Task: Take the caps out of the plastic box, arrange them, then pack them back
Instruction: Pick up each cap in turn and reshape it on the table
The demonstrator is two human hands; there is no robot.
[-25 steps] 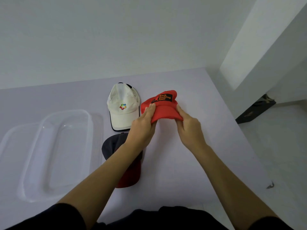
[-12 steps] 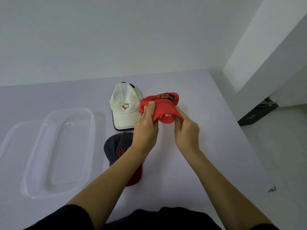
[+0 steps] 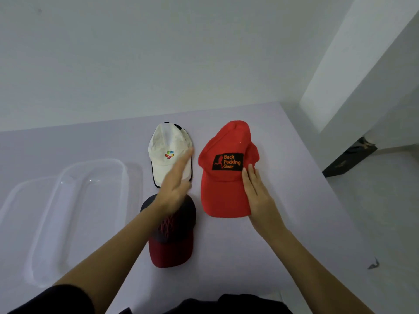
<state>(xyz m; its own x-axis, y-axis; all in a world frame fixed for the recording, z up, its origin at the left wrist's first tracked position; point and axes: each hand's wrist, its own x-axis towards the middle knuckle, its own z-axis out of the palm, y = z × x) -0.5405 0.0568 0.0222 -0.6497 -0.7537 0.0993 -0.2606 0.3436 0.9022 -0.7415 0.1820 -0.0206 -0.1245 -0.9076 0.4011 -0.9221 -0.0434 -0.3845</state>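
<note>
A red cap (image 3: 223,184) with a black "Back Packing Gear" patch lies flat on the table, brim toward me. My right hand (image 3: 258,196) rests flat on the right side of its brim, fingers together. Left of it lies a white cap (image 3: 166,147) with a small coloured logo. My left hand (image 3: 175,184), blurred and holding nothing, hovers over the white cap's brim. Under my left forearm lies a dark cap (image 3: 173,241) with a dark red brim. The clear plastic box (image 3: 68,214) stands at the left.
A clear lid (image 3: 13,196) lies partly under or beside the box at far left. The table's right edge (image 3: 326,182) drops to a pale floor, where a dark object (image 3: 349,159) leans by the wall. A white wall closes the far side.
The red cap, held folded above the table by both hands, now lies spread flat. My left hand has let go and swung left over the white cap. My right hand stays on the brim.
</note>
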